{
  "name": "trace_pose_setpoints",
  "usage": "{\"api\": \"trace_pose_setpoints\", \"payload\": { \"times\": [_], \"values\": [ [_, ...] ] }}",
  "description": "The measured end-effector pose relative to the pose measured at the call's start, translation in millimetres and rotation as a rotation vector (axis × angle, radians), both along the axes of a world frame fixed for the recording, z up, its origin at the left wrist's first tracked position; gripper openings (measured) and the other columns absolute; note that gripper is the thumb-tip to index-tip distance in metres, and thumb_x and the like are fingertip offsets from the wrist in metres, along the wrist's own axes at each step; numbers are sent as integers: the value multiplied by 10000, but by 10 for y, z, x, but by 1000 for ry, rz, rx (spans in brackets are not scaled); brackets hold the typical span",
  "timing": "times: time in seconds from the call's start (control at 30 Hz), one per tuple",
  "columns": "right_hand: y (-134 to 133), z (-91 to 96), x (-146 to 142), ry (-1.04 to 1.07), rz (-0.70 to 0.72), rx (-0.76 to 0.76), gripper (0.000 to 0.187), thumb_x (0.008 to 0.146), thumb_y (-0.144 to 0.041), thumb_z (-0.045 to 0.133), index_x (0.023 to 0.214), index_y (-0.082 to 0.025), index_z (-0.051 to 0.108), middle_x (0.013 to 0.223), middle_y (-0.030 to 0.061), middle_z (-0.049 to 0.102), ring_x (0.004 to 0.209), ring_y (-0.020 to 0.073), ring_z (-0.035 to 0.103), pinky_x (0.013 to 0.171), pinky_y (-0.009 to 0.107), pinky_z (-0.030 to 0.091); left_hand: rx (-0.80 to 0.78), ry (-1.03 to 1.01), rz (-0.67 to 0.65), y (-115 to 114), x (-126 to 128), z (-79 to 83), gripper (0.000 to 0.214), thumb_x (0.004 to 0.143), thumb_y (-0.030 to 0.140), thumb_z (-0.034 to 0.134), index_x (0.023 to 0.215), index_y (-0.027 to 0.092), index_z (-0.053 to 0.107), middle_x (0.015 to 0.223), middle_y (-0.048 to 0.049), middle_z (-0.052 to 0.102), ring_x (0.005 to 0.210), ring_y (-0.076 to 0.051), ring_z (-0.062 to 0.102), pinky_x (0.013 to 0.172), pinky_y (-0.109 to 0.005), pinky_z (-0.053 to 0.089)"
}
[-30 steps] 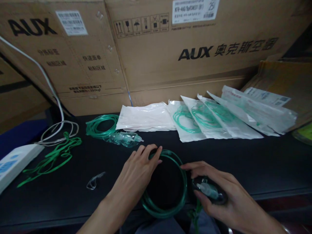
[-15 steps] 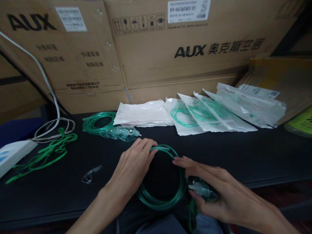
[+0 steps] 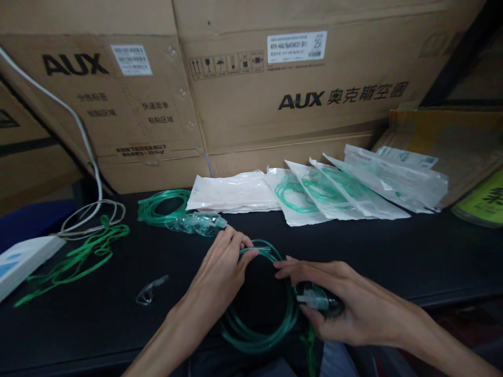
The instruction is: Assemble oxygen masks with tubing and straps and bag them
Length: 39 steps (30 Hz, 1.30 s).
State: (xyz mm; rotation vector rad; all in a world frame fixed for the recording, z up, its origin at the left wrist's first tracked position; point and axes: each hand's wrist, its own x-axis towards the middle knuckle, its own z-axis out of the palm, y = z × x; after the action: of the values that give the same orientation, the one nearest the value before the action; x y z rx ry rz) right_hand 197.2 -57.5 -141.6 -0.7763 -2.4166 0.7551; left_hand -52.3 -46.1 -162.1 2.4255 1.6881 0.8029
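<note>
A coil of green tubing (image 3: 255,335) lies on the black table (image 3: 393,262) right in front of me. My left hand (image 3: 222,275) pinches the top of the coil with curled fingers. My right hand (image 3: 334,303) is wrapped round a clear green mask piece (image 3: 314,300) at the coil's right side, its forefinger stretched toward the tubing. Behind my left hand lie a second green tubing coil (image 3: 163,207) and a clear mask (image 3: 198,223).
Sealed white pouches (image 3: 314,193) with green tubing are fanned out at the back. Large AUX cardboard boxes (image 3: 275,89) wall off the rear. At the left are green straps (image 3: 78,256), a white cable (image 3: 92,209), a white box (image 3: 21,259) and a small clear clip (image 3: 149,291).
My left hand's fingers have curled from flat on the coil into a pinch on its top. My right hand has shifted slightly left with the mask piece.
</note>
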Motion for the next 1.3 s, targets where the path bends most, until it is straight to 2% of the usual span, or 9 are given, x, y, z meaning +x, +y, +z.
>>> {"api": "trace_pose_setpoints", "payload": {
  "times": [0.17, 0.27, 0.37, 0.5, 0.57, 0.73, 0.9, 1.13, 1.3],
  "values": [
    [40, -27, -2, -35, -38, -36, 554, 728, -93, 657, 1261, -242, 679, 1317, 49, 716, 1200, 261, 689, 1071, 370, 512, 77, -91, 6, -47, -36, -50, 76, 996, 155, 488, 978, 194, 550, 999, -69, 606, 960, -230, 601, 881, -398, 525],
    [114, -4, -29, -45, -35, -6, 524, 709, -106, 664, 1211, -253, 707, 1253, 31, 745, 1167, 260, 700, 1038, 363, 531, 86, -82, -107, -51, -53, -7, 114, 1009, 128, 448, 1037, 211, 522, 1195, -95, 619, 1130, -225, 593, 974, -387, 504],
    [211, 78, -102, -78, -34, -1, 435, 700, -112, 674, 1109, -248, 735, 1113, 18, 785, 1066, 248, 728, 964, 338, 561, 1, 60, -204, -62, -45, 98, 153, 1003, 107, 475, 1084, 224, 531, 1179, -54, 659, 1099, -199, 631, 949, -350, 516],
    [287, 251, -238, 86, -65, -62, 249, 808, -152, 658, 1042, -210, 720, 1019, 41, 782, 966, 218, 729, 918, 333, 553, 70, 316, -91, -92, 1, 182, 109, 999, 145, 518, 1068, 218, 560, 1036, -36, 678, 985, -236, 658, 850, -380, 528],
    [275, 325, -307, 263, -72, -185, 154, 892, -251, 646, 1024, -192, 699, 1017, 63, 766, 934, 206, 721, 891, 335, 551, 126, 395, -24, -95, 19, 155, 111, 986, 122, 511, 1014, 209, 575, 974, -45, 677, 942, -251, 669, 797, -371, 533],
    [182, 330, -504, 458, 44, -706, 349, 886, -488, 703, 987, -157, 659, 873, 50, 724, 680, 140, 649, 659, 269, 533, 193, 471, 151, -45, 3, 29, 251, 954, 52, 449, 1090, 203, 597, 1080, -96, 692, 1050, -271, 673, 820, -363, 555],
    [264, 128, -636, 420, 64, -808, 391, 836, -506, 762, 902, -128, 690, 721, 15, 669, 616, 102, 583, 592, 209, 462, -31, 469, 291, 7, -1, 84, 142, 955, 122, 496, 1005, 189, 611, 997, -94, 683, 930, -280, 694, 741, -361, 569],
    [473, 14, -622, 261, 373, -1007, 394, 737, -453, 853, 880, -141, 660, 740, 27, 704, 552, 105, 627, 509, 190, 473, -117, 367, -35, -59, 2, 255, 230, 983, 103, 432, 1107, 198, 601, 1135, -76, 656, 1075, -238, 626, 945, -377, 520],
    [561, -64, -639, 228, 468, -1115, 514, 681, -440, 897, 944, -199, 527, 740, 20, 731, 512, 119, 654, 448, 183, 498, -69, 239, -298, -10, -81, 235, 473, 929, 20, 435, 1357, 215, 493, 1497, -89, 500, 1390, -223, 448, 1157, -427, 383]
  ]
}}
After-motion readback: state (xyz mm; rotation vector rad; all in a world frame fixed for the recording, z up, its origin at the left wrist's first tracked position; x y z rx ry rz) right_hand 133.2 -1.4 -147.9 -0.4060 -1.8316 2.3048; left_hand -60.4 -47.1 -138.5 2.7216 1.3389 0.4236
